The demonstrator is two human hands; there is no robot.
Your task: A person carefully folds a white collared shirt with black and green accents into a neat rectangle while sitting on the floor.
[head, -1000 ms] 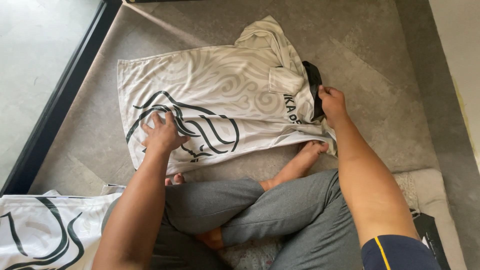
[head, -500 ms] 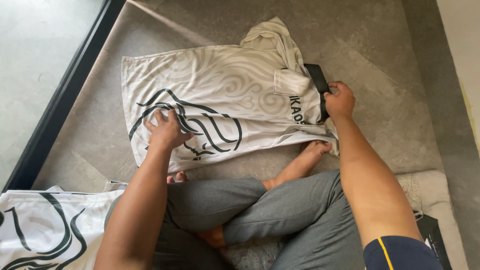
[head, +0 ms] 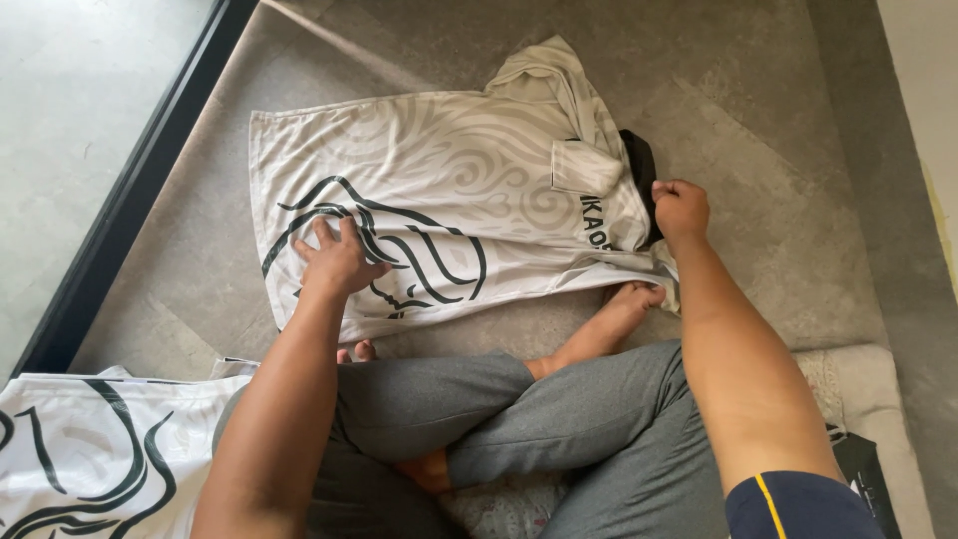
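on the grey floor (head: 758, 120) one white patterned shirt (head: 449, 200) is spread flat ahead of crossed legs (head: 519, 419). it's pressed down by the left hand (head: 337, 262), fingers splayed, and its collar end is pinched in the closed right hand (head: 682, 208). a second matching shirt (head: 90, 449) is seen lower left, so two total.

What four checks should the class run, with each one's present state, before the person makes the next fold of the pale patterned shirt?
1. Left hand flat on the shirt, pinning its lower part: ok.
2. Right hand has a grip at the collar end, by the black collar: ok; how much cloth it pinches, cannot tell.
3. Shirt lies flat: not ok, the upper sleeve is bunched and the near edge curls by the bare foot.
4. Second patterned shirt lies apart from the first: ok.
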